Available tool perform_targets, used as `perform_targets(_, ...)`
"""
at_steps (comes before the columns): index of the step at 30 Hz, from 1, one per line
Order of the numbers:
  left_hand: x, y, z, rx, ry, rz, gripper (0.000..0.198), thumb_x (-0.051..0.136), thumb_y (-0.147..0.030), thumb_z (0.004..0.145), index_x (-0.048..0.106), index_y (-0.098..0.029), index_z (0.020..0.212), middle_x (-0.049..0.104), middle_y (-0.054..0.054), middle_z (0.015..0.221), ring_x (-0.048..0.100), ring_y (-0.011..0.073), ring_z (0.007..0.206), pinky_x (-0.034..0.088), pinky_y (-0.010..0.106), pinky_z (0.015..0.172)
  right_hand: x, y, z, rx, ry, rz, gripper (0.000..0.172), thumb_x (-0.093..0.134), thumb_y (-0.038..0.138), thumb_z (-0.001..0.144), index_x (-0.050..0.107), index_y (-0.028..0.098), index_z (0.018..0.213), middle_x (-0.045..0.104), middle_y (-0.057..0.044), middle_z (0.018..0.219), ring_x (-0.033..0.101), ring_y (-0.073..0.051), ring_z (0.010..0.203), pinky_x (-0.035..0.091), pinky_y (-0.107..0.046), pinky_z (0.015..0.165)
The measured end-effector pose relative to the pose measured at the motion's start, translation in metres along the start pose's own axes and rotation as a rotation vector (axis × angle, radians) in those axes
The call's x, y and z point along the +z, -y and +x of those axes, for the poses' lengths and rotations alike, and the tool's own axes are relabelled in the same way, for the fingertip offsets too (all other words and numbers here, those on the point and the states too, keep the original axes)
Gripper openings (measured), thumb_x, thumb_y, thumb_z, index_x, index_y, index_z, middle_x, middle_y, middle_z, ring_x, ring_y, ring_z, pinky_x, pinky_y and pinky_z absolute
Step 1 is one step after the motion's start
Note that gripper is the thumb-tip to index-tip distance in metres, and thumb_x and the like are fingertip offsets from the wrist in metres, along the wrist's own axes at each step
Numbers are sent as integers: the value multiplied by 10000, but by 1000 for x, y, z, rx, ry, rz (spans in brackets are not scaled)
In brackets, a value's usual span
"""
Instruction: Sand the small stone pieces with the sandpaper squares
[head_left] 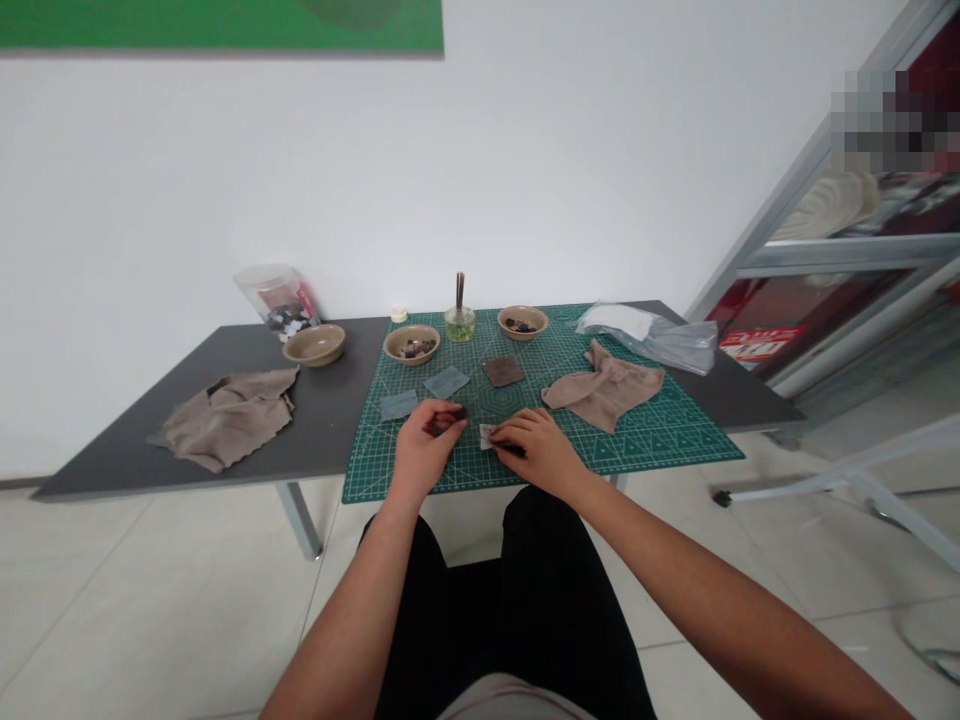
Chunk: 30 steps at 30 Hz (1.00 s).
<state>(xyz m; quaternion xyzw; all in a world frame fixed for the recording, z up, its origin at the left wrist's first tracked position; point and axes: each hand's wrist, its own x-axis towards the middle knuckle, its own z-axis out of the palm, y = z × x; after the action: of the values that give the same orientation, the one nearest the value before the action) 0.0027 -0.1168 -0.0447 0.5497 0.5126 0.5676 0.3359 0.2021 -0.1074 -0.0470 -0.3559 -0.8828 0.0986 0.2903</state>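
Between the thumb and fingers of my left hand [426,442] is a small dark piece [460,413], held just above the green cutting mat [465,478]. My right hand [544,452] is closed with its fingertips on a small whitish patterned piece [486,436] close to the mat. Something dark shows under those fingers, too unclear to name. Beyond the hands lie two blue-grey cloth squares [447,381] and a brown square [502,371]. One bowl [412,357] holds brownish pieces, and another bowl [523,335] holds dark ones.
A brown cloth [604,388] lies on the mat's right, near a clear plastic bag [660,340]. Another brown cloth [229,420] rests on the dark table at left. Behind it are a third bowl [315,358], a clear tub [277,300] and a glass jar with sticks [460,325].
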Motion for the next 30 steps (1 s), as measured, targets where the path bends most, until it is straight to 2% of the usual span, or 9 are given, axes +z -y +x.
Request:
perform_targets(3, -2, 1, 1, 36, 35, 54, 152, 661, -211, 755, 669, -189, 905, 621, -4, 785, 578, 123, 706, 470, 259, 683, -2, 3, 0, -11, 3, 67, 96, 630, 239, 863, 708, 225, 917, 733, -42, 982, 609, -219, 947, 456, -380, 868)
perform_targets(5, -3, 2, 1, 76, 73, 96, 119, 629, -188, 769, 680, -197, 876, 635, 3, 803, 583, 126, 717, 473, 264, 691, -2, 6, 2, 34, -10, 82, 115, 659, 299, 848, 713, 225, 918, 736, -47, 971, 623, -222, 935, 478, -367, 848)
perform_targets(7, -2, 2, 1, 105, 112, 117, 108, 612, -181, 775, 684, -202, 852, 661, 15, 859, 607, 134, 759, 487, 276, 722, -2, 9, 4, 136, -34, 94, 232, 695, 366, 818, 701, 236, 1011, 743, -42, 940, 639, -229, 907, 492, -364, 808)
perform_targets(10, 0, 3, -2, 56, 153, 58, 224, 635, -178, 758, 653, -213, 978, 694, 14, 889, 655, 149, 794, 521, 304, 764, 1, 10, 7, 247, -77, 124, 432, 690, 378, 824, 607, 271, 1234, 747, -23, 942, 649, -223, 882, 498, -359, 778)
perform_targets(13, 4, 2, -5, 12, 231, 73, 221, 645, -163, 747, 633, -206, 964, 705, 4, 837, 680, 158, 774, 540, 315, 759, 5, 7, 7, 153, -84, 125, 300, 627, 318, 881, 647, 273, 1177, 741, -23, 1016, 638, -209, 900, 495, -360, 825)
perform_targets(16, 6, -1, -6, 88, 296, 248, 112, 622, -155, 771, 659, -203, 865, 708, 12, 852, 679, 158, 788, 536, 310, 762, 9, 3, 5, 76, -112, 94, 176, 612, 237, 883, 693, 230, 1039, 736, -47, 1037, 640, -214, 923, 495, -379, 859)
perform_targets(19, 8, -4, -7, 200, 304, 434, 165, 606, -149, 794, 670, -212, 933, 705, 28, 911, 661, 169, 831, 525, 327, 783, 10, 1, 1, 69, -132, 73, 150, 636, 180, 846, 683, 205, 987, 721, -74, 1054, 639, -223, 951, 499, -394, 867)
perform_targets(24, 11, -6, -7, 363, 384, 595, 197, 541, -118, 852, 663, -213, 974, 690, 56, 996, 608, 202, 966, 491, 386, 885, 2, 0, -7, -16, -52, 32, 116, 596, 172, 875, 693, 207, 930, 714, -76, 1013, 607, -225, 950, 497, -407, 875)
perform_targets(30, 13, -5, -9, 400, 391, 658, 297, 505, -87, 856, 626, -208, 1099, 681, 75, 1060, 577, 236, 1005, 490, 420, 902, 0, 0, -1, 16, -32, 21, 150, 627, 208, 874, 716, 228, 993, 708, -66, 957, 588, -222, 918, 500, -396, 856)
